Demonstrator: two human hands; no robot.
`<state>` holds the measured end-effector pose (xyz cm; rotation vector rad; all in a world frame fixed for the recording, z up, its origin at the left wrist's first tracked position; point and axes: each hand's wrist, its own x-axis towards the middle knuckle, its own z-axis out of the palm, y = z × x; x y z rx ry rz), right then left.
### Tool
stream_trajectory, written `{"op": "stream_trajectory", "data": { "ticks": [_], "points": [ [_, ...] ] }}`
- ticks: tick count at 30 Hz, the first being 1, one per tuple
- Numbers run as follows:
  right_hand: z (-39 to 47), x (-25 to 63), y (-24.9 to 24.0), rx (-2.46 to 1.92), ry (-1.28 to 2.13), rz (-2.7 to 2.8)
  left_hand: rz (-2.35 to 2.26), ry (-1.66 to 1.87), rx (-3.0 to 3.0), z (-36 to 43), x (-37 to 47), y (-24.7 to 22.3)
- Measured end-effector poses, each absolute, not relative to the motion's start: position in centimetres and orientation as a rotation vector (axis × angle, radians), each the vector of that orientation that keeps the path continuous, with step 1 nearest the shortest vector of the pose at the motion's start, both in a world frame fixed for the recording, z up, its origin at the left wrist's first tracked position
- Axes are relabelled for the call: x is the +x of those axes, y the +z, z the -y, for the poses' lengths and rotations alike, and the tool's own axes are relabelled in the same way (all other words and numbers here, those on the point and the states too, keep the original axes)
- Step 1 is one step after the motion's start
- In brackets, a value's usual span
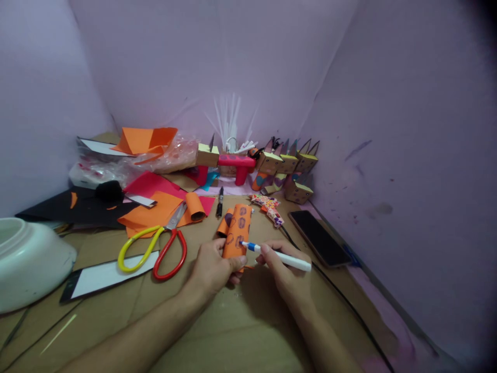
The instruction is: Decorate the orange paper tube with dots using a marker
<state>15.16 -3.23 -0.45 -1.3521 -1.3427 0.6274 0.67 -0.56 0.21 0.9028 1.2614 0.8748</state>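
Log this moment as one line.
Left hand: holding spotted orange tube | Right hand: holding white marker, tip at tube | Scissors: lying left, unheld

From afar, I see a bare left hand (213, 265) and a bare right hand (292, 269), narrow-wristed, joined to bare, tapering forearms (155, 320).
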Motion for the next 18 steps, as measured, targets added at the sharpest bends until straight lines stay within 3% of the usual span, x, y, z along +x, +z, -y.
{"op": "stream_trajectory", "data": {
  "ticks": [18],
  "points": [
    [3.12, 15.16, -0.41, -1.306, 0.615, 1.389, -1.249, 0.903, 0.918, 0.67, 0.74, 0.14]
  ]
}}
